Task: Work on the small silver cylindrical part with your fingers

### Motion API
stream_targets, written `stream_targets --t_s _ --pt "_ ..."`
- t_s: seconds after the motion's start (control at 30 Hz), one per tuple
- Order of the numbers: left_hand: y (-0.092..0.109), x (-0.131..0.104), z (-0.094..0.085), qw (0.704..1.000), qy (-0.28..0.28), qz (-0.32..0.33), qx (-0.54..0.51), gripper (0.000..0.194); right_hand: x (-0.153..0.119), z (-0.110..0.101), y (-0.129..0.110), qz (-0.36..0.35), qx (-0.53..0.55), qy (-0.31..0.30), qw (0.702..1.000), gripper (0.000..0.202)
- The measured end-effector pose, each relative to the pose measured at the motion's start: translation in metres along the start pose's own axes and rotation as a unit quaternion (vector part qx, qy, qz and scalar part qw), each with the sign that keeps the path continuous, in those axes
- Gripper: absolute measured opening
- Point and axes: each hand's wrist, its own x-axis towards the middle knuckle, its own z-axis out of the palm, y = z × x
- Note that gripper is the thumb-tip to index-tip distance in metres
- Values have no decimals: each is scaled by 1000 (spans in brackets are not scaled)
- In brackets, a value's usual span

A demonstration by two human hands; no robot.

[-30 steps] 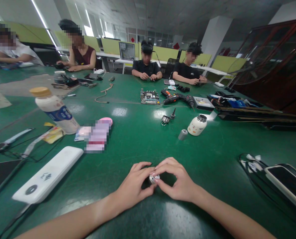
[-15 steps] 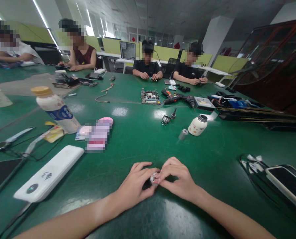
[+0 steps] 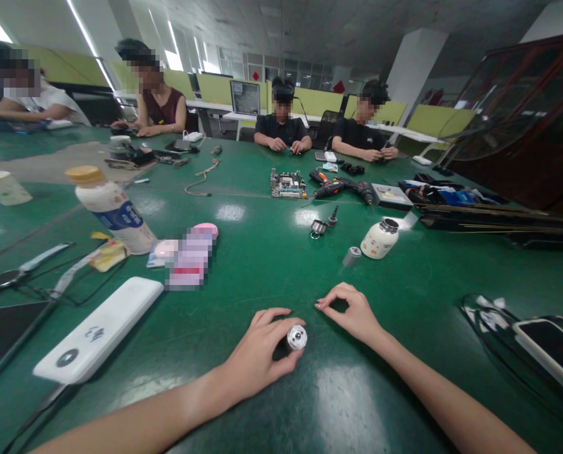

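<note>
A small silver cylinder (image 3: 297, 338) stands near the front middle of the green table (image 3: 262, 277), its round top with a dark centre facing up. My left hand (image 3: 262, 350) is wrapped round it, thumb in front and fingers behind. To the right and a little farther off, my right hand (image 3: 350, 312) is pinched, thumb against forefinger; whatever it may hold is too small to make out. Beyond it is a second grey cylinder (image 3: 352, 256), beside a white patterned jar (image 3: 379, 239) with a metal neck. Small metal parts (image 3: 318, 228) lie farther back.
On the left are a white power bank (image 3: 99, 331), a bottle (image 3: 115, 214), a watch (image 3: 7, 277) and cables. A phone (image 3: 553, 347) with a cable is at the right. Farther back sit a circuit board (image 3: 288, 184) and power drills (image 3: 342, 187). Several people sit around the table.
My right hand has moved off the cylinder, to the right and away from me, uncovering the cylinder's top. My left hand has kept its hold. The camera view has shifted slightly.
</note>
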Motion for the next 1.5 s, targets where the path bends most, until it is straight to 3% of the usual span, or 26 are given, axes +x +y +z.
stream_targets --t_s 0.17,0.37,0.5,0.6,0.9,1.07,1.5 --pt "0 0 0 1000 -2 -8 -2 34 -5 3 8 10 26 -26 999 11" --pt "-1 -1 1 1000 -3 -19 -8 35 -5 5 -20 44 157 37 986 16" --pt "-2 -1 1 1000 -2 -11 -16 42 -10 10 -50 -23 188 19 982 17" --pt "-2 -1 2 1000 1 -4 -24 36 -14 16 -61 -81 189 -4 979 18" --pt "-2 0 0 999 6 8 -30 38 -17 19 -64 -161 168 -7 973 27" --pt "-1 0 0 999 -2 -3 -36 34 -21 23 -65 -172 155 -28 972 26" --pt "-2 0 2 999 13 5 -41 33 -25 31 -59 -96 198 32 975 14"
